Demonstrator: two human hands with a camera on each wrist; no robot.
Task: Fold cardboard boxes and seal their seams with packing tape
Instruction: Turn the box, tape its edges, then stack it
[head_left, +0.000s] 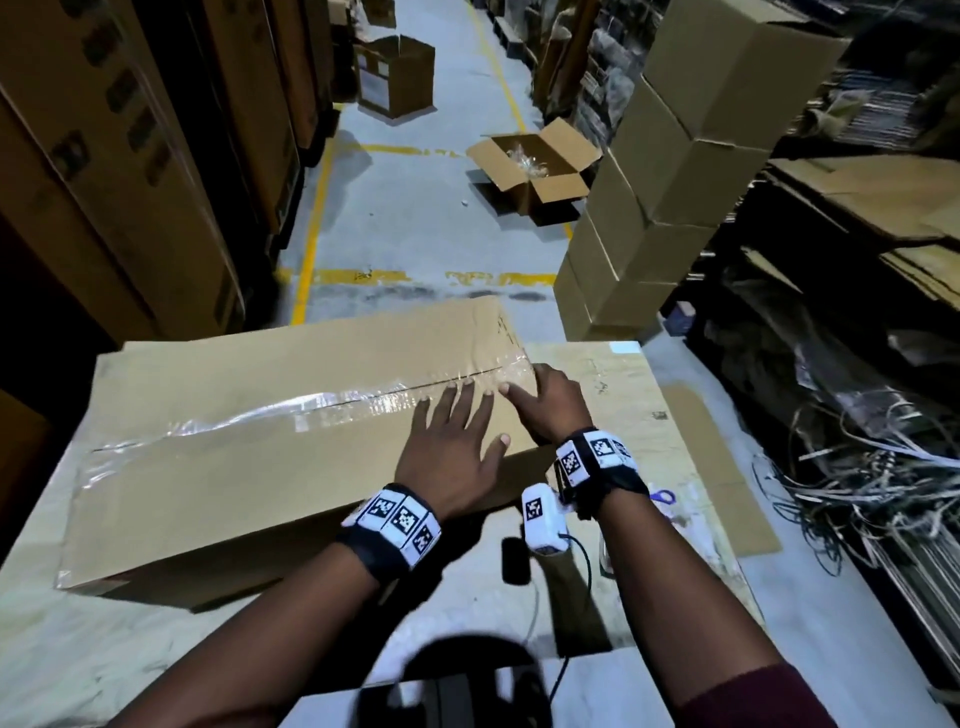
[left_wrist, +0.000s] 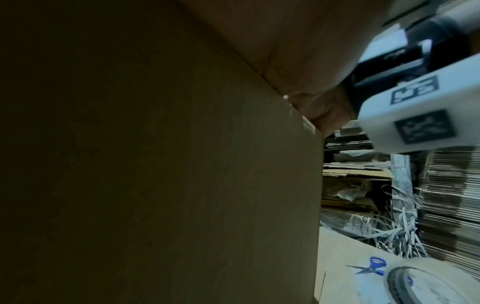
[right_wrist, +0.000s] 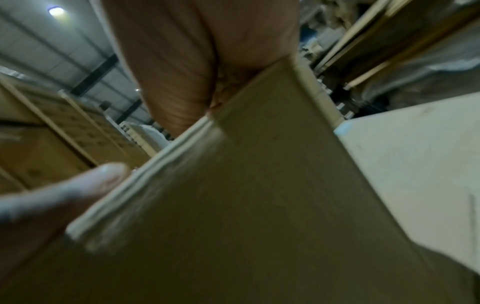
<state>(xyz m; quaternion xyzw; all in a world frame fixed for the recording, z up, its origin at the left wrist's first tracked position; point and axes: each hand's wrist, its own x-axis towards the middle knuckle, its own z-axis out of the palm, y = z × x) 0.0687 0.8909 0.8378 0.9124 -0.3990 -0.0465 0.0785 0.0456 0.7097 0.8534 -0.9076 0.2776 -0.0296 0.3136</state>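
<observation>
Your long cardboard box (head_left: 270, 447) lies flat on the pale worktable (head_left: 670, 415), its length running from your left toward the far right. A strip of clear tape (head_left: 291, 410) runs along the top seam, wrinkled and glossy, and continues down over the left end.

Your left hand (head_left: 452, 452) rests palm down on the box top near its right end. The fingers are straight and spread, with the fingertips (head_left: 425, 401) at the edge of the tape.

Your right hand (head_left: 553, 405) sits at the right end of the box, just beside the left hand. Its forefinger lies on the tape where it meets the box edge, and the remaining fingers bend over that end. The right wrist view shows the thumb (right_wrist: 78, 191) alongside the box corner and the palm over the edge; you cannot tell from it how firmly the fingers press.

In the left wrist view, blue-handled scissors (left_wrist: 374, 267) and a roll of tape (left_wrist: 436, 281) lie on the table to the right of the box.

An open carton (head_left: 535, 166) stands on the aisle floor ahead. Stacked boxes (head_left: 675, 171) stand to its right.
</observation>
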